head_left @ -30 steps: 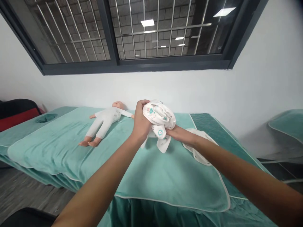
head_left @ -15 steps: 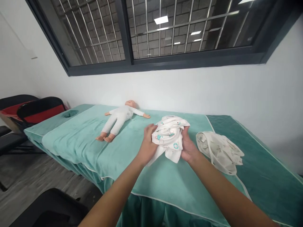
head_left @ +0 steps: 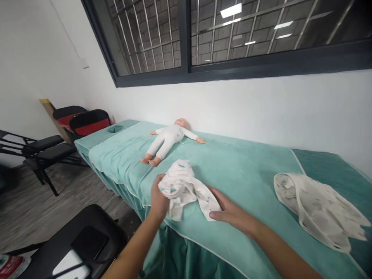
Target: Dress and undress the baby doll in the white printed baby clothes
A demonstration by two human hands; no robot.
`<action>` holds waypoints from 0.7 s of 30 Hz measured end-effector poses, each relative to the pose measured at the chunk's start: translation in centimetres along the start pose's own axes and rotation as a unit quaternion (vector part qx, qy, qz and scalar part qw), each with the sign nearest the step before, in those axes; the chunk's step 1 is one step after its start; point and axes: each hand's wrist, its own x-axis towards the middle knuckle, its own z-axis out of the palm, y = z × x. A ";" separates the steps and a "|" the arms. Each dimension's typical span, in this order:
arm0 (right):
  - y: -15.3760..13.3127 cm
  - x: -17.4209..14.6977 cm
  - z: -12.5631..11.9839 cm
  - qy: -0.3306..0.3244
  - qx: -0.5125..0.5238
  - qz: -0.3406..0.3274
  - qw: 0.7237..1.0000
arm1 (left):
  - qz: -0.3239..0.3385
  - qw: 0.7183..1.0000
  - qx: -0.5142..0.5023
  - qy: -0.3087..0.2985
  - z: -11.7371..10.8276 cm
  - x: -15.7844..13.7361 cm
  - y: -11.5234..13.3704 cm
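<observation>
A bunched white baby garment (head_left: 180, 181) with a small teal print hangs just above the near side of the bed. My left hand (head_left: 158, 198) has its fingers closed round the rolled bulk of it. One long flap stretches to the right, pinched at its end between the thumb and fingers of my right hand (head_left: 231, 209). Beyond the garment a baby doll (head_left: 171, 136) in a white suit lies on its back, arms spread and feet towards me. Off to the right, a crumpled off-white cloth item (head_left: 318, 211) rests on the bed.
Green covers lie over the bed (head_left: 244, 170), which stands against a white wall below a barred window (head_left: 186, 38). A black chair (head_left: 95, 221) at the near left holds a dark flat object and a white one. More chairs (head_left: 90, 122) stand at the far left.
The garment has moved left and lower, and a flap has been drawn out to the right by my right hand. My hands are further apart. The view has turned and shifted.
</observation>
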 end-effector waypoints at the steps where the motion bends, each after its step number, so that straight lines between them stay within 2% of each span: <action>1: 0.3 -0.4 -0.3 0.005 0.008 0.012 1.000 | 0.000 0.999 0.027 0.028 -2.4 0.8 -0.5; 4: 1.2 -1.2 -1.2 0.052 0.069 0.033 0.996 | 0.003 0.987 0.101 0.129 -10.8 2.8 -1.0; 6: 1.4 -1.4 -1.5 0.074 0.090 0.036 0.993 | 0.013 0.964 0.182 0.192 -16.8 3.5 -0.5; 10: 1.4 -1.4 -1.4 0.077 0.067 0.055 0.993 | -0.022 0.880 0.389 0.273 -27.9 3.6 1.7; 12: 1.4 -1.4 -1.3 0.078 0.055 0.062 0.993 | -0.002 0.805 0.528 0.270 -31.9 3.0 3.2; 13: 1.4 -1.4 -1.3 0.080 0.050 0.066 0.993 | 0.015 0.760 0.597 0.256 -33.4 2.7 3.9; 15: 1.5 -1.4 -1.4 0.084 0.041 0.071 0.993 | -0.002 0.680 0.703 0.210 -35.4 1.8 5.0; 17: 1.6 -1.3 -1.4 0.090 0.034 0.074 0.993 | -0.047 0.623 0.769 0.134 -36.3 1.0 5.3; 19: 1.7 -1.3 -1.4 0.098 0.029 0.076 0.992 | -0.081 0.597 0.796 0.052 -36.5 0.2 4.6; 21: 1.8 -1.3 -1.4 0.106 0.026 0.078 0.991 | -0.100 0.608 0.787 0.008 -36.6 -0.4 3.0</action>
